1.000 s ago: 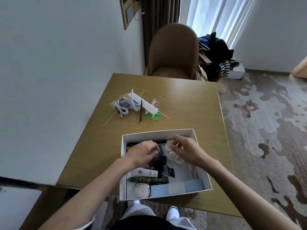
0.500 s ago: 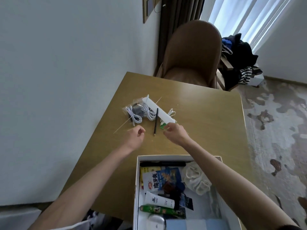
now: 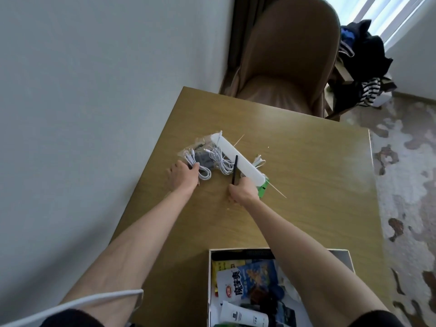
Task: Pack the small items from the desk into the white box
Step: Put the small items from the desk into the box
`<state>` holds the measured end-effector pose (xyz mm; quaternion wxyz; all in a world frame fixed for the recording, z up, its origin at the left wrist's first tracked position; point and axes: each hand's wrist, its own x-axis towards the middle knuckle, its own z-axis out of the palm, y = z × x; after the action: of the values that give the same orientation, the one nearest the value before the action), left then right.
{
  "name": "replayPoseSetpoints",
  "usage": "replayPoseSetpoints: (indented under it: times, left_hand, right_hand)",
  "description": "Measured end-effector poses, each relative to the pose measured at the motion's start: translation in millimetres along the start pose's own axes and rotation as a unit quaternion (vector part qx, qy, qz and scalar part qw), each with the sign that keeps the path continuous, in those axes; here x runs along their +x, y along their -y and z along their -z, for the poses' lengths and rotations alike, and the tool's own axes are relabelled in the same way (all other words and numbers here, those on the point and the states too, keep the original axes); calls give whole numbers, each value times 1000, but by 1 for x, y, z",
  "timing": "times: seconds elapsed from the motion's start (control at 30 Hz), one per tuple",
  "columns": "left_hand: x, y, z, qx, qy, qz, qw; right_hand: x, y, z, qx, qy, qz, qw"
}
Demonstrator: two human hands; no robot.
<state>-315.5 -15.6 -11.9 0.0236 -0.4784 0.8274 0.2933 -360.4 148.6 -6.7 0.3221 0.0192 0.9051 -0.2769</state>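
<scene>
- Left hand (image 3: 182, 176): fingers curled onto bagged cables (image 3: 205, 159), mid-bench (image 3: 306, 185).
- Right hand (image 3: 243, 192): pinching black pen (image 3: 235, 168), touching white bar (image 3: 250, 169).
- White box (image 3: 208, 291): near bench edge, part-filled.

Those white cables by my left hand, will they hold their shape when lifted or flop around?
The white cables look thin and loosely coiled, so they will likely sag and dangle. Some loops lie against the white bar, so they may snag it.
</scene>
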Motion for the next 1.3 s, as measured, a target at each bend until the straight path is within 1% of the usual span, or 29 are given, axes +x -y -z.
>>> replayPoseSetpoints:
  times: [0.07, 0.17, 0.3, 0.37, 0.43, 0.5, 0.6, 0.67, 0.73, 0.8, 0.87, 0.93, 0.97, 1.03, 1.13, 1.2, 1.3]
  left_hand:
    - [3, -3, -2, -17, 4, 22, 1000]
    - [5, -6, -1, -33, 9, 20, 999]
    - [1, -3, 6, -68, 21, 10, 997]
    - [-8, -2, 13, -90, 23, 5, 996]
    - [-24, -2, 21, -163, 31, -20, 986]
    - [-48, -3, 35, -248, 23, -73, 966]
    - [-93, -1, 59, -290, 2, -185, 939]
    - [-129, 0, 74, -308, 31, -248, 918]
    - [-165, 2, 85, -313, 77, -291, 901]
    - [-197, 6, 90, -289, 103, -322, 896]
    - [-221, 13, 91, -259, 106, -350, 894]
    - [-239, 22, 88, -222, 104, -380, 892]
    - [-247, 26, 86, -200, 102, -390, 893]
    - [-263, 33, 83, -167, 94, -402, 895]
    - [-283, 45, 79, -138, 93, -400, 901]
    - [-294, 54, 75, -115, 94, -395, 907]
    - [-304, 69, 71, -74, 77, -379, 919]
  right_hand:
    - [0, -1, 4, 19, 10, 11, 1000]
    - [-10, -3, 17, 90, 23, 52, 994]
    - [-45, -14, 50, 220, 40, 120, 967]
    - [-68, -25, 71, 257, 74, 152, 952]
    - [-92, -37, 91, 275, 126, 178, 936]
    - [-114, -48, 107, 269, 177, 203, 925]
    - [-143, -67, 123, 220, 241, 224, 919]
    - [-161, -80, 129, 139, 272, 249, 919]
    - [-177, -95, 130, 14, 280, 281, 918]
    - [-190, -112, 125, -126, 255, 314, 906]
    - [-201, -127, 114, -250, 212, 345, 880]
    - [-210, -140, 100, -339, 184, 365, 847]
    - [-213, -146, 93, -365, 173, 372, 836]
    - [-215, -154, 80, -386, 142, 387, 825]
    - [-215, -161, 65, -389, 84, 413, 819]
    - [-213, -163, 57, -380, 41, 434, 816]
    - [-205, -158, 48, -346, -45, 454, 820]
